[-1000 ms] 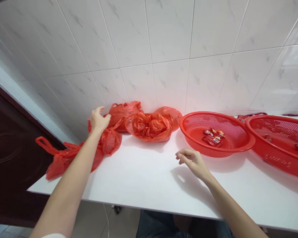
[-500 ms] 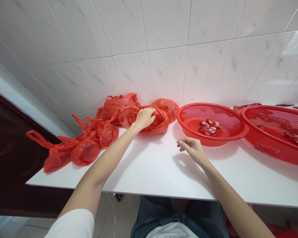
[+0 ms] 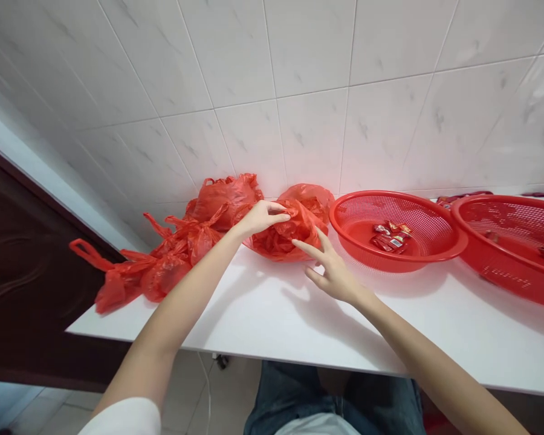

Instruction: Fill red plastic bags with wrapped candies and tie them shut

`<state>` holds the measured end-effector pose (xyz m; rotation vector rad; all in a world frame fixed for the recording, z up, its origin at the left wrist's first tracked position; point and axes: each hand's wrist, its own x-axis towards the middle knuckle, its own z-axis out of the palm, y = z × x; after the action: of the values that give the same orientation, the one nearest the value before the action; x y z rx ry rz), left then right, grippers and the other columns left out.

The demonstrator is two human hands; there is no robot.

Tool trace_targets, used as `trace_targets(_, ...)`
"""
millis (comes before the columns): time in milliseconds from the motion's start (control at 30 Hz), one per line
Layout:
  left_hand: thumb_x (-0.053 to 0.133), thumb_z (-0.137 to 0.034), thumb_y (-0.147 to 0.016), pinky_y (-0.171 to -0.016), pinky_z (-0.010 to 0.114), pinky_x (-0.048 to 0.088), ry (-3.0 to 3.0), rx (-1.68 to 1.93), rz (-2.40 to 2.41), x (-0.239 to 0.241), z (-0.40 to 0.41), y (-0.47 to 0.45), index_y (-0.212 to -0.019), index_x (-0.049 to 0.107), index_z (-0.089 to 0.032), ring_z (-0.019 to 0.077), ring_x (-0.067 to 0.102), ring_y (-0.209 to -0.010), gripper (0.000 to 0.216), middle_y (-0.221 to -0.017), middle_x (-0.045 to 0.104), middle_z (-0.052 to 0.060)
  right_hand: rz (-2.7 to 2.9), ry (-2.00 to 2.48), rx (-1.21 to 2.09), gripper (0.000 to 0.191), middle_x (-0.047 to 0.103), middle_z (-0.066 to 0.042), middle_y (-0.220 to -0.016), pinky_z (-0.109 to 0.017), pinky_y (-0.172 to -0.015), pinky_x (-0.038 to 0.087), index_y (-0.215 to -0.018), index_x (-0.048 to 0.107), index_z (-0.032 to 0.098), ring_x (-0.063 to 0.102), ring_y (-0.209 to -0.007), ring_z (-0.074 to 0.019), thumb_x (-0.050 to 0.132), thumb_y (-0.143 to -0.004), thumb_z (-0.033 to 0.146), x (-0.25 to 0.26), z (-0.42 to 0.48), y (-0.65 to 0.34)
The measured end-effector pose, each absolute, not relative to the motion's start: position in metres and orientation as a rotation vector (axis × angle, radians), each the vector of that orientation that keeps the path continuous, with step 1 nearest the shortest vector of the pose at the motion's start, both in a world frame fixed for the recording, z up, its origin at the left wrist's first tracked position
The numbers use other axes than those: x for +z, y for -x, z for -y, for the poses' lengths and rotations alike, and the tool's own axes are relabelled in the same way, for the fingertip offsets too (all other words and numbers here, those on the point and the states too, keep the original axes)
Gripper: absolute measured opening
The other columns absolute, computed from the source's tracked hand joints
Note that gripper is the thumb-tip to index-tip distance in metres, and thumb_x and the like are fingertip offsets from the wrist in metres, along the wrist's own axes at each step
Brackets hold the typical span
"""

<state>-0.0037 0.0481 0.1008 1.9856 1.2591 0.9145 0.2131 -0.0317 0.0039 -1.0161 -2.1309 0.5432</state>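
Observation:
My left hand pinches the top edge of an open red plastic bag that lies on the white table near the tiled wall. My right hand is open, fingers spread, with its fingertips touching the right side of the same bag. Right of the bag stands a round red mesh basket holding several small red wrapped packets.
Several tied red plastic bags lie at the table's left end, more against the wall. A second red mesh basket sits at the far right. A dark wooden door stands left of the table.
My left hand went from the tied bags at the left to the open bag and gripped its edge. My right hand opened and moved left and forward onto the bag.

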Motion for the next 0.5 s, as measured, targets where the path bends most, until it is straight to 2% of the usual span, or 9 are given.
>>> trace_targets(67, 0.076, -0.048, -0.071, -0.09, 0.039, 0.052, -1.958, 0.934, -1.213, 0.1, -0.046, 0.001, -0.079, 0.078, -0.019, 0.0273, 0.069, -0.095, 0.031, -0.09, 0.078, 0.006, 2.251, 1.231, 0.438, 0.06, 0.018, -0.018, -0.166, -0.04, -0.084, 0.057, -0.151, 0.047, 0.035, 0.071, -0.098, -0.0227, 0.057, -0.093, 0.024, 0.016, 0.025, -0.201)
trace_targets(167, 0.078, -0.054, -0.068, -0.091, 0.038, 0.052, -1.816, 1.085, -1.146, 0.098, -0.046, 0.002, -0.079, 0.075, -0.018, 0.0266, 0.069, -0.095, 0.038, -0.087, 0.077, 0.005, 2.312, 1.537, 0.309, 0.054, 0.043, -0.019, -0.151, -0.037, -0.08, 0.057, -0.151, 0.046, 0.028, 0.07, -0.105, -0.0274, 0.052, -0.097, 0.031, 0.027, 0.015, -0.184)
trace_targets(233, 0.08, -0.056, -0.065, -0.092, 0.038, 0.052, -1.681, 1.232, -1.116, 0.097, -0.049, 0.005, -0.082, 0.073, -0.018, 0.026, 0.069, -0.097, 0.042, -0.09, 0.076, 0.006, 2.32, 1.63, 0.265, 0.047, 0.054, -0.019, -0.138, -0.037, -0.079, 0.056, -0.144, 0.052, 0.023, 0.068, -0.108, -0.0295, 0.051, -0.098, 0.031, 0.027, 0.01, -0.175)
trace_targets(367, 0.076, -0.052, -0.074, -0.088, 0.036, 0.055, -1.395, 1.534, -1.11, 0.1, -0.055, 0.016, -0.092, 0.067, -0.021, 0.0229, 0.069, -0.1, 0.037, -0.101, 0.075, 0.006, 2.304, 1.707, 0.252, 0.034, 0.055, -0.019, -0.132, -0.039, -0.079, 0.056, -0.128, 0.062, 0.021, 0.068, -0.108, -0.0316, 0.052, -0.097, 0.029, 0.021, 0.004, -0.167)
trace_targets(500, 0.062, -0.043, -0.092, -0.089, 0.034, 0.056, -1.153, 1.782, -1.045, 0.117, -0.053, 0.028, -0.1, 0.063, -0.023, 0.0204, 0.067, -0.107, 0.022, -0.112, 0.073, 0.006, 2.293, 1.762, 0.281, 0.034, 0.052, -0.021, -0.136, -0.042, -0.084, 0.055, -0.128, 0.06, 0.019, 0.065, -0.115, -0.035, 0.052, -0.095, 0.026, 0.018, -0.009, -0.169)
